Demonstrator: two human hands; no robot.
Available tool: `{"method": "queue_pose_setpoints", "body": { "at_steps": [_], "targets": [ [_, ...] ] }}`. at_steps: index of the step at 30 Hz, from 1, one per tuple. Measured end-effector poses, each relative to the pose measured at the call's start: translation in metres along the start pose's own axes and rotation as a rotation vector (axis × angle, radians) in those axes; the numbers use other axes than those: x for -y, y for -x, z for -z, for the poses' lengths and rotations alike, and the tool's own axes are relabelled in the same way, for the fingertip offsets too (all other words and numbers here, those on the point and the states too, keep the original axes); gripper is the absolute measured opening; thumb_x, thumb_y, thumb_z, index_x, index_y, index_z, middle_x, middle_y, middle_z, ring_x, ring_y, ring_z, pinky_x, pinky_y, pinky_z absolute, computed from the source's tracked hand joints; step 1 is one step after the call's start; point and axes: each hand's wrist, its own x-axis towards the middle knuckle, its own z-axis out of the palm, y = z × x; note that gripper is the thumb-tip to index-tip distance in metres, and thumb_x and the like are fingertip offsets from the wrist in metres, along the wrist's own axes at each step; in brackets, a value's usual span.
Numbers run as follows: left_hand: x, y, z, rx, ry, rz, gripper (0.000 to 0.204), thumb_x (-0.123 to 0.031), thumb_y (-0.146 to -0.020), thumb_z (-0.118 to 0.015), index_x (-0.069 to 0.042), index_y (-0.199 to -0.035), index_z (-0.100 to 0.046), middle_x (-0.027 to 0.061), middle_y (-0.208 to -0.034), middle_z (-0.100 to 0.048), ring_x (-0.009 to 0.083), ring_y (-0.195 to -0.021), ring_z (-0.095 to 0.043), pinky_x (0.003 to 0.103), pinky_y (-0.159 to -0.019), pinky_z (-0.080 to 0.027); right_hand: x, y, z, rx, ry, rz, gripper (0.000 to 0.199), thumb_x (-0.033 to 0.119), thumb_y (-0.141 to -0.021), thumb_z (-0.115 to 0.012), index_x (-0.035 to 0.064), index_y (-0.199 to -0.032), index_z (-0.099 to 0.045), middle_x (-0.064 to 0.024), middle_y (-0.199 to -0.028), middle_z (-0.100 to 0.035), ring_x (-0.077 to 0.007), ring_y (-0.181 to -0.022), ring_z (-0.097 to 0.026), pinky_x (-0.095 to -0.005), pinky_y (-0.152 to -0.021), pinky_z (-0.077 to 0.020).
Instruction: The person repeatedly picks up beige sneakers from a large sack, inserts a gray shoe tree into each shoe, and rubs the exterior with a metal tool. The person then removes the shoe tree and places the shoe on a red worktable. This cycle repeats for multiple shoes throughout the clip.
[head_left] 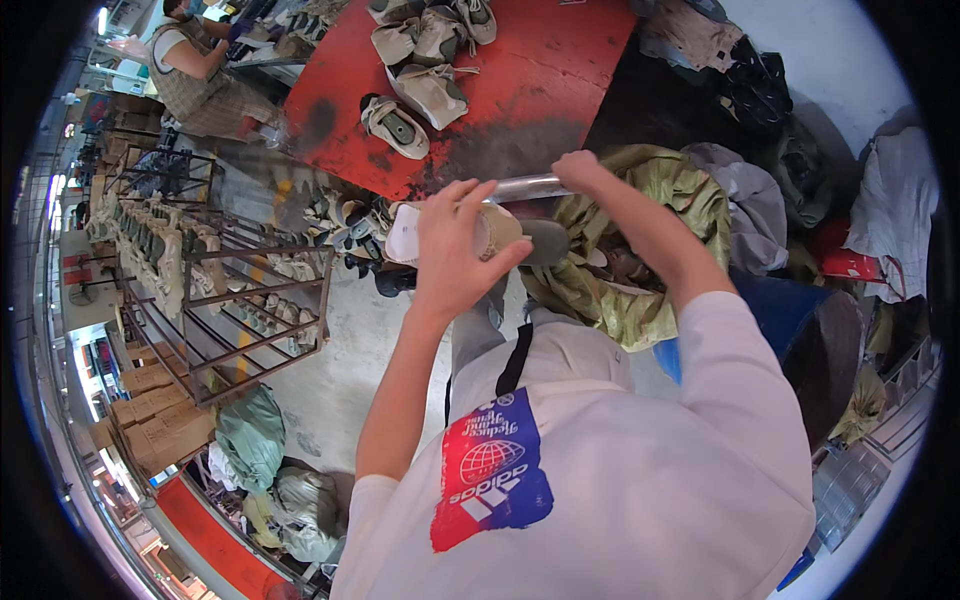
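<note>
Here, left hand wraps beige shoe, fingers pinching heel end, just below red worktable edge. Right hand fisted around metal bar. Advice: keep shoe steady, sole square to bar, thumb clear.

Beige shoes scattered over the red surface. Metal rack loaded with shoes at left, cardboard boxes below it, olive sack beside heaped cloth.
</note>
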Motion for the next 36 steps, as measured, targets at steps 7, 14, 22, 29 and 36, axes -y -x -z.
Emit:
{"method": "queue_pose_setpoints", "body": {
  "at_steps": [7,14,22,29,36],
  "targets": [
    [0.016,0.004,-0.03,-0.182,0.47,0.167,0.03,-0.012,-0.08,-0.079,0.0,-0.107,-0.071,0.0154,-0.118,-0.07,0.0306,-0.103,-0.068,0.04,-0.094,-0.053,-0.045,0.213,0.123,0.05,-0.111,-0.103,0.033,0.032,-0.082,-0.073,0.0029,-0.097,-0.075,-0.0207,-0.088,-0.073,-0.0389,-0.086,-0.071,-0.0482,-0.074,-0.0572],
    [0.042,-0.001,-0.013,-0.202,1.201,0.573,0.034,-0.002,-0.083,-0.078,0.0,-0.116,-0.069,0.0135,-0.133,-0.066,0.0204,-0.115,-0.064,0.034,-0.1,-0.051,-0.022,0.289,0.167,0.166,-0.065,-0.077,0.033,0.029,-0.084,-0.069,-0.0027,-0.091,-0.074,-0.0229,-0.08,-0.071,-0.0392,-0.08,-0.072,-0.0481,-0.073,-0.0581],
    [0.032,-0.008,-0.007,0.05,1.052,0.555,0.036,-0.017,-0.09,-0.072,-0.005,-0.124,-0.067,0.0127,-0.134,-0.062,0.0221,-0.12,-0.059,0.037,-0.104,-0.047,0.062,0.269,0.171,0.05,-0.12,0.1,0.021,0.021,-0.087,-0.067,0.0014,-0.084,-0.075,-0.021,-0.076,-0.071,-0.0388,-0.073,-0.072,-0.047,-0.067,-0.0581],
    [-0.026,-0.019,-0.031,0.25,0.353,0.11,0.027,-0.028,-0.097,-0.06,-0.014,-0.118,-0.07,0.0122,-0.127,-0.056,0.0326,-0.124,-0.05,0.052,-0.117,-0.027,0.002,0.274,0.025,-0.272,-0.426,0.134,0.044,0.037,-0.09,-0.073,0.0104,-0.125,-0.068,-0.0127,-0.073,-0.069,-0.0319,-0.064,-0.069,-0.0435,-0.057,-0.0545],
    [-0.061,-0.012,-0.089,0.238,-0.159,-0.039,0.022,-0.028,-0.087,-0.069,-0.019,-0.108,-0.073,0.0052,-0.119,-0.061,0.0275,-0.12,-0.053,0.056,-0.115,-0.028,0.023,0.189,-0.117,-0.513,-0.691,0.224,0.049,0.035,-0.089,-0.075,0.0122,-0.132,-0.063,-0.0128,-0.085,-0.071,-0.0334,-0.069,-0.068,-0.0435,-0.06,-0.0543]
  ]
}}
